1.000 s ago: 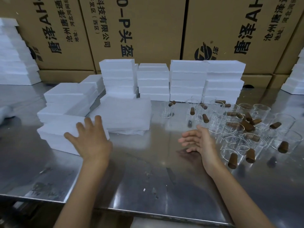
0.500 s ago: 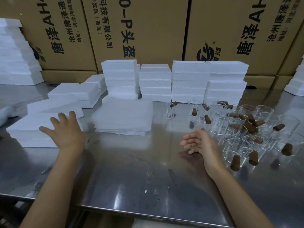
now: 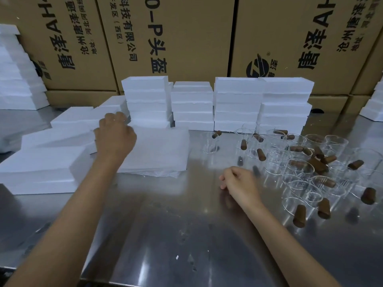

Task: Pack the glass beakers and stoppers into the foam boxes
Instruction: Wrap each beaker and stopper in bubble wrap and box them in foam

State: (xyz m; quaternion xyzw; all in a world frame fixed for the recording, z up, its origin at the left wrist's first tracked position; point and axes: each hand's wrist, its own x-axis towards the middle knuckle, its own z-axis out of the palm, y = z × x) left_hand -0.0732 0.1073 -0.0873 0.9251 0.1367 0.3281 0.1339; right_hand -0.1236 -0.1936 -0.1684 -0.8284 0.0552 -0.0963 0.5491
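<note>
White foam boxes lie in low stacks at the left (image 3: 41, 168), and taller stacks (image 3: 192, 106) stand along the back. My left hand (image 3: 115, 137) reaches over the left stacks, its fingers curled round the right end of a foam box (image 3: 78, 119). Clear glass beakers (image 3: 277, 160) crowd the right of the steel table, and brown stoppers (image 3: 299, 213) lie in and among them. One beaker (image 3: 209, 142) stands apart, further left. My right hand (image 3: 238, 183) rests on the table just left of the beakers, fingers loosely curled, holding nothing.
A pile of thin white foam sheets (image 3: 159, 150) lies between the left boxes and the beakers. Large cardboard cartons (image 3: 186, 38) wall off the back. More foam boxes are stacked at the far left (image 3: 14, 83) and far right (image 3: 375, 108). The table's front edge (image 3: 145, 283) is near.
My left hand has left the nearest foam stack and moved up and right to a box further back, curling onto it. My right hand stayed put, its fingers curling in.
</note>
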